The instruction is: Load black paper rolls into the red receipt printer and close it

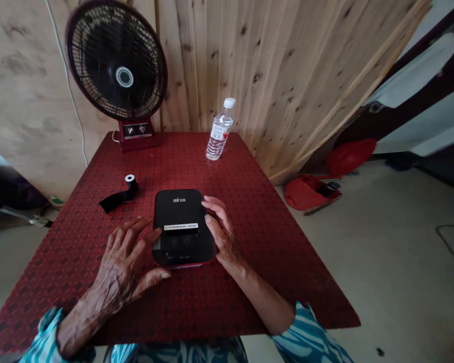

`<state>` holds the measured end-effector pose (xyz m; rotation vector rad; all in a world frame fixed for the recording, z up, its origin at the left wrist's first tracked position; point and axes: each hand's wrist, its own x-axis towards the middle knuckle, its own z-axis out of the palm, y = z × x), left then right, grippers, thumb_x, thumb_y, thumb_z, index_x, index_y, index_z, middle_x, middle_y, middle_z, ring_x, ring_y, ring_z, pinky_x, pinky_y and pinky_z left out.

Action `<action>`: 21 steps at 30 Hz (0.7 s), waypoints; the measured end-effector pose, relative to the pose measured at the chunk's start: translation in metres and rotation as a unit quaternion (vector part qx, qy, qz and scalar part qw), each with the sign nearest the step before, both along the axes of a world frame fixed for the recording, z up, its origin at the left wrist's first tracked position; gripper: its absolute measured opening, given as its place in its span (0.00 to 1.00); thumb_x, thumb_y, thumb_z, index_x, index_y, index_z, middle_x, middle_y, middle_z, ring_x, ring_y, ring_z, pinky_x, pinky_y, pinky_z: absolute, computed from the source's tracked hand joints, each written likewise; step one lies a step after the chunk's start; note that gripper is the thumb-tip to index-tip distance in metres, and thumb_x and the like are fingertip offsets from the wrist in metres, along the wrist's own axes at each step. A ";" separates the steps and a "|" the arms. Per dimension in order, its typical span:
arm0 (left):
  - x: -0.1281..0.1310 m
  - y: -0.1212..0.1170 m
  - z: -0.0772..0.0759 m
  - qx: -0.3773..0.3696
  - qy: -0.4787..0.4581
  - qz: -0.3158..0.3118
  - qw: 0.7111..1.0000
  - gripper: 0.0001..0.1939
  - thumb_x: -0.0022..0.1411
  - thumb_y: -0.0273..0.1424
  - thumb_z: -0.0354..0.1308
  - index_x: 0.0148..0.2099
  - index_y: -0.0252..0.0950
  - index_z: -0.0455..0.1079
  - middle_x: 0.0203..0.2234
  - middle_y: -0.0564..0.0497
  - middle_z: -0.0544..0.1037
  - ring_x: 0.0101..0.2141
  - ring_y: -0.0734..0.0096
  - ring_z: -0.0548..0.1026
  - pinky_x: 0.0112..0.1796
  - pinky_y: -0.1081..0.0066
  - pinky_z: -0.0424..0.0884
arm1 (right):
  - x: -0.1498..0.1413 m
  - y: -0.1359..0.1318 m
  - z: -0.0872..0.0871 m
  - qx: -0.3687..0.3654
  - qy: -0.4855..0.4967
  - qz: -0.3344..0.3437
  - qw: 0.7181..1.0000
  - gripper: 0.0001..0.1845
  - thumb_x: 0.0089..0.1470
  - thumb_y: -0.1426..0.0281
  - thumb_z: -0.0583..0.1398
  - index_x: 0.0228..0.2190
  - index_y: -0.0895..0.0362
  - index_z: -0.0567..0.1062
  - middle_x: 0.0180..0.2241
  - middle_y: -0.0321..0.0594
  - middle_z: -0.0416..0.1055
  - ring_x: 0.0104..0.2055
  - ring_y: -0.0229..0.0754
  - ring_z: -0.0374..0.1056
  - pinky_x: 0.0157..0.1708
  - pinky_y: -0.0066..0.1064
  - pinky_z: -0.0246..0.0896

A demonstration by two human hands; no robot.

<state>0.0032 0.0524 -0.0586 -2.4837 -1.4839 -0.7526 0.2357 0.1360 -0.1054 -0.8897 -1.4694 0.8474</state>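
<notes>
A black device (182, 217) lies flat on the red table (283, 247), between the two hands of the person, and from it I tell all the other places. The left hand (121, 267) is to the left of the device, with its fingers spread; the index fingertip touches the left edge of the device, while the thumb points to the front of it, just beside the near edge. The right hand (225, 239) is at the right side, loosely curved, its thumb and forefinger apart and resting against the right edge; neither hand is pinching anything, as far as I can see. In my judgement, this handling goes well if both hands give an equal and light pressure from the two sides, because a push from only one side could slide or turn the device. The fingertips should rather touch the rim than the top face, where a white label (180, 227) crosses the middle (its print is too small for me to read with certainty). It is also wise to mind the left elbow and wrist: a small roll (132, 186) with a loose dark strip lies beyond the device to the left. The bottle (218, 133), beyond the device to the right, seems far enough from the fingers.
</notes>
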 end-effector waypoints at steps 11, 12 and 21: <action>0.006 0.004 0.006 -0.327 -0.534 0.096 0.774 0.26 0.61 0.43 0.59 0.59 0.40 0.66 0.49 0.45 0.75 0.48 0.57 0.74 0.47 0.63 0.70 | -0.002 0.004 -0.015 -0.027 0.041 0.003 0.999 0.18 0.62 0.57 0.52 0.50 0.45 0.72 0.54 0.39 0.67 0.59 0.45 0.63 0.62 0.46 0.57; 0.009 0.008 0.007 -0.338 -0.558 0.100 0.751 0.27 0.59 0.42 0.62 0.58 0.39 0.67 0.46 0.46 0.75 0.45 0.60 0.74 0.45 0.65 0.71 | -0.002 0.003 -0.015 -0.030 0.040 0.002 0.999 0.19 0.63 0.56 0.52 0.51 0.44 0.71 0.55 0.39 0.67 0.59 0.45 0.63 0.62 0.46 0.57; 0.009 0.026 0.005 -0.390 -0.579 0.099 0.709 0.32 0.51 0.37 0.67 0.58 0.39 0.67 0.31 0.53 0.73 0.34 0.68 0.73 0.35 0.69 0.68 | -0.001 0.002 -0.015 -0.076 0.046 -0.012 0.996 0.24 0.62 0.51 0.51 0.52 0.48 0.71 0.55 0.41 0.71 0.58 0.46 0.65 0.60 0.44 0.60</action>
